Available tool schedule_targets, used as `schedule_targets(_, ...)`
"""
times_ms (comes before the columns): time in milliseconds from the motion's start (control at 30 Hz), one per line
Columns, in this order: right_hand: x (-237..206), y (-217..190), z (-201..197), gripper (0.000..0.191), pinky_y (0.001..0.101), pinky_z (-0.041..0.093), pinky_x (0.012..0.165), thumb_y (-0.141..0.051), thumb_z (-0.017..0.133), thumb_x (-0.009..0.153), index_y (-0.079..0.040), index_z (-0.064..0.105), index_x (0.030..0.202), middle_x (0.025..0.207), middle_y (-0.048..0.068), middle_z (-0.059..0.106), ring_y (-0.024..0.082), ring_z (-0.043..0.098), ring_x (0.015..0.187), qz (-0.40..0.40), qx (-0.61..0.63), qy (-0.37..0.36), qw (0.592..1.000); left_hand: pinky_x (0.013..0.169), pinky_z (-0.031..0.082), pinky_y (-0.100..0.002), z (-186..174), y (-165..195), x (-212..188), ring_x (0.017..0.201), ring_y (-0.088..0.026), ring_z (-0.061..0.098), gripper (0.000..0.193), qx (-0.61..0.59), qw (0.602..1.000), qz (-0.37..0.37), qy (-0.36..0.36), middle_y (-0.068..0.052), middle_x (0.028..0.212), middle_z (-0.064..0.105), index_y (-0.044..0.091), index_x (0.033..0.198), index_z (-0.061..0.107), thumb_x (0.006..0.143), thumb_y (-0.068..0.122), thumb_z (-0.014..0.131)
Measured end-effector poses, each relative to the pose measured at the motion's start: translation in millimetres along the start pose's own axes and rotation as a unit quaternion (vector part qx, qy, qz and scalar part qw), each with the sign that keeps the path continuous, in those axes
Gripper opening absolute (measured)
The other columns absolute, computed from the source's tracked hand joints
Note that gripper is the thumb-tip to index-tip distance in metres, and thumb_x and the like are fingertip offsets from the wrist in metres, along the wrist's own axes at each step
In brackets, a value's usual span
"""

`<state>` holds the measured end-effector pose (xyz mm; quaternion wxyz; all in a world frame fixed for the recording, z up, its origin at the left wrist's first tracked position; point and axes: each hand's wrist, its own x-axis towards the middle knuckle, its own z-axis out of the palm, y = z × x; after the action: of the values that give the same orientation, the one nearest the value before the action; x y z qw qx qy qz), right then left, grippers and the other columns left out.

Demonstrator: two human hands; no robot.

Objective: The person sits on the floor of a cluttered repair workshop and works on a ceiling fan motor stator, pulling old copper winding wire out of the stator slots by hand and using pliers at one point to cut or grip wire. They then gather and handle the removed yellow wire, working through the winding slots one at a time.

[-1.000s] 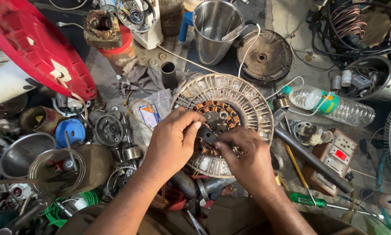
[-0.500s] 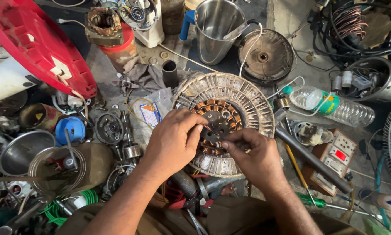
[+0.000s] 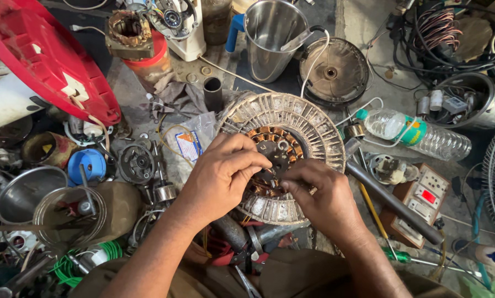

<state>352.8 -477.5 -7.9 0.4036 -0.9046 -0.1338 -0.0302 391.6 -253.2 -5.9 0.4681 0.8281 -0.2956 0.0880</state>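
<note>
View from my head, looking down at a cluttered work floor. My left hand (image 3: 222, 174) and right hand (image 3: 319, 193) meet over the centre of a round fan motor (image 3: 283, 157), a disc with pale ribbed metal around the rim and copper windings (image 3: 264, 134) ringing a dark hub. The motor lies flat among the clutter, directly in front of me. My left grip is narrow: thumb and fingers are pinched together at the hub, on a small part too hidden to identify. My right grip is likewise narrow, its fingertips curled onto the same spot, touching the left fingertips; whether it holds anything I cannot tell.

Around the motor: a steel jug (image 3: 272, 38) stands beyond it, with a dark round cover (image 3: 335, 70) just beside that. A clear plastic bottle (image 3: 418, 135) with a green cap lies on its side to the right, near a black rod (image 3: 393, 204) and a yellow-shafted screwdriver (image 3: 373, 212). To the left lie a red plastic housing (image 3: 43, 60), a blue cap (image 3: 87, 164) and a steel bowl (image 3: 27, 193).
</note>
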Motion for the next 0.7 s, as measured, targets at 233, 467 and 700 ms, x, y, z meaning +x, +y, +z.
schedule_targets(233,-5,4,-1,0.011,0.0307,0.061,0.073,-0.013,0.079,0.083,-0.005,0.076,0.091,0.089,0.005,0.077,0.015,0.075,0.084,0.063,-0.01,-0.005,0.998,0.083,0.051,-0.043,1,-3,1,0.094,-0.032,0.065,0.01,0.056,0.997,-0.054,-0.016,-0.008,0.094,0.07,0.008,0.099,0.071,0.089,0.008,0.069)
schedule_targets(467,-4,21,3,0.01,0.0223,0.052,0.06,-0.012,0.083,0.08,-0.006,0.078,0.087,0.076,0.0,0.076,0.004,0.063,0.067,0.232,0.126,-0.023,0.964,0.087,0.049,-0.044,1,-1,-1,0.094,-0.031,0.064,0.013,0.012,0.999,-0.015,-0.032,-0.008,0.093,0.07,0.007,0.094,0.071,0.083,0.013,0.074)
schedule_targets(700,-7,32,8,0.011,0.0199,0.04,0.051,-0.007,0.082,0.083,-0.002,0.076,0.09,0.073,-0.001,0.068,0.002,0.051,0.06,0.251,0.207,-0.014,0.945,0.09,0.044,-0.047,26,-4,-6,0.099,-0.026,0.061,0.028,0.107,0.993,0.017,-0.052,-0.002,0.099,0.072,0.012,0.103,0.079,0.08,0.028,0.083)
